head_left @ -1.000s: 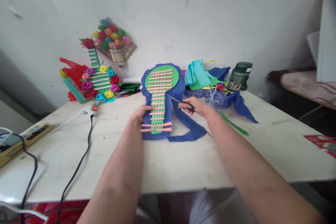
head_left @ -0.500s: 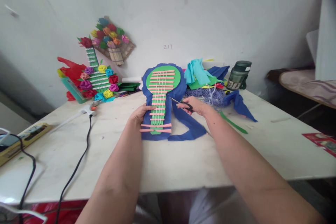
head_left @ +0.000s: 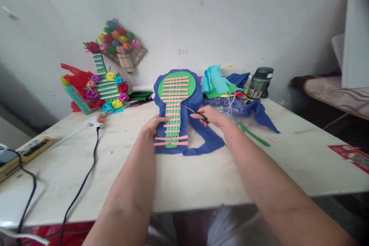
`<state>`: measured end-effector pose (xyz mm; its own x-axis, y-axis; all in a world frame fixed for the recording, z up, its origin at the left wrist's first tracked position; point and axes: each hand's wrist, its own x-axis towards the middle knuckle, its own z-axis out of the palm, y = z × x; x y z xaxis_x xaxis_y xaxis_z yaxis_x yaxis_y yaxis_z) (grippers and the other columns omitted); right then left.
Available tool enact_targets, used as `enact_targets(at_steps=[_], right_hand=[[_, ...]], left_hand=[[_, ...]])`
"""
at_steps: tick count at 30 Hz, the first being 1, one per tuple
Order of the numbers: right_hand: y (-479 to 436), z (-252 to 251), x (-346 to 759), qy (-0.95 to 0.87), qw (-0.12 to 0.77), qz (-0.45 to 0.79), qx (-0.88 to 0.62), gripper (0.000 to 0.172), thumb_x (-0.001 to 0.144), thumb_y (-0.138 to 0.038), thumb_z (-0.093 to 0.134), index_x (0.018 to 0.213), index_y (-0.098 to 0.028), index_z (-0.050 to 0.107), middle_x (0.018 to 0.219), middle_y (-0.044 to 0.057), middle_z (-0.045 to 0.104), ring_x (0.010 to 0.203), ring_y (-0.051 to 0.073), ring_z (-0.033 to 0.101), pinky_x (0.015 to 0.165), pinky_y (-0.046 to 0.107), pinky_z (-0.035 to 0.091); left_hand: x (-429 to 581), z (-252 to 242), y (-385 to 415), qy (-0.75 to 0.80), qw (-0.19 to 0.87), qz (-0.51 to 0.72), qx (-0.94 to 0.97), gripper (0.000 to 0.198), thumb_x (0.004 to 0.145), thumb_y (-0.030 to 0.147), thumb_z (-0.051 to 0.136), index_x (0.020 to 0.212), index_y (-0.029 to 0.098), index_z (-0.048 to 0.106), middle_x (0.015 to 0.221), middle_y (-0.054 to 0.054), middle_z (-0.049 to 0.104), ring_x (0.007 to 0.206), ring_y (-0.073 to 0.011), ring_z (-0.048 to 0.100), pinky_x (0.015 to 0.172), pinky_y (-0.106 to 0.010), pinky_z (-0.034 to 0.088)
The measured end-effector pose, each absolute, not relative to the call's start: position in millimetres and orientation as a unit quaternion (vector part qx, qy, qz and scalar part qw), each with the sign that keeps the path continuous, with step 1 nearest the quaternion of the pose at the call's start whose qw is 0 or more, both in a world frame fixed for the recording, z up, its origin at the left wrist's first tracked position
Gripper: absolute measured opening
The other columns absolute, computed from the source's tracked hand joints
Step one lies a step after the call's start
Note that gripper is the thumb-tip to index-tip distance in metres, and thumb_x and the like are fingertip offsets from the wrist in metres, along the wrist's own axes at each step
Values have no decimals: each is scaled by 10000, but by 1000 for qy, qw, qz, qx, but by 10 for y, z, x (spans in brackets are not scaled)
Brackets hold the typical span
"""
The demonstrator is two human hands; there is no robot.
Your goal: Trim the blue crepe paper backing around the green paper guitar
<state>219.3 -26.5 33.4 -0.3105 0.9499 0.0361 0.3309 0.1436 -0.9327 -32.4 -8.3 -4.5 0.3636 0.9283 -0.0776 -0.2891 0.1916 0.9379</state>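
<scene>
A paper guitar (head_left: 176, 96) with a green body, pink paper strips and white strings lies on blue crepe paper (head_left: 196, 98) that sticks out around its outline. My left hand (head_left: 155, 123) grips its neck from the left side, thumb on top and the other fingers hidden underneath. In my right hand (head_left: 211, 116) is a pair of scissors (head_left: 204, 117) with dark handles, its blades pointing left at the blue paper where neck and body meet. A partly cut strip of blue paper (head_left: 211, 142) bends away below the scissors.
Left stand a finished flower-trimmed guitar (head_left: 107, 89), a glue gun (head_left: 96, 122) with a black cord, and a power strip (head_left: 27, 155). Right are purple yarn (head_left: 227, 105), turquoise crepe paper (head_left: 215, 80), a blue scrap (head_left: 261, 113), a green strip (head_left: 255, 135) and a dark green bottle (head_left: 260, 82).
The scissors' handles look closer together, with the tips still near the guitar's waist. My left hand keeps its grip on the neck. The whole view has shifted slightly.
</scene>
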Motion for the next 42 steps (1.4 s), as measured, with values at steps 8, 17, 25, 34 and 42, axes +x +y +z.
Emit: enact_targets(at_steps=[8, 17, 25, 34, 42], right_hand=[[-226, 278, 2301, -670, 306, 509, -446, 421, 658, -520, 723, 701, -117, 608, 426, -10, 541, 329, 77, 472, 328, 183, 386], [-185, 194, 2322, -629, 307, 596, -393, 423, 797, -546, 553, 810, -125, 588, 558, 68, 646, 427, 143, 607, 283, 164, 288], [-183, 182, 2256, -611, 329, 606, -388, 403, 789, -513, 579, 830, -112, 580, 574, 78, 651, 427, 137, 606, 273, 148, 251], [-169, 215, 2445, -613, 340, 590, -400, 418, 740, -521, 614, 855, -119, 621, 519, 25, 605, 377, 104, 538, 336, 182, 366], [-116, 170, 2466, -550, 516, 563, -339, 442, 643, -528, 690, 844, -138, 627, 532, -2, 595, 392, 98, 518, 353, 198, 337]], left_hand=[[-307, -25, -108, 357, 683, 465, 436, 521, 614, 66, 709, 1123, 104, 605, 926, -130, 718, 869, -294, 679, 853, -428, 538], [-275, -67, -57, 323, 663, 507, 445, 561, 602, 65, 730, 1142, 123, 590, 972, -116, 711, 905, -272, 672, 882, -415, 522], [-212, -60, -73, 312, 680, 500, 436, 506, 622, 83, 725, 1111, 113, 598, 974, -118, 709, 916, -270, 668, 892, -421, 513], [-256, -73, -59, 329, 657, 517, 439, 441, 631, 95, 721, 1060, 117, 623, 953, -116, 715, 899, -269, 674, 872, -403, 529], [-275, -87, -60, 327, 668, 509, 433, 414, 625, 97, 725, 1030, 103, 638, 940, -120, 715, 846, -273, 682, 863, -437, 524]])
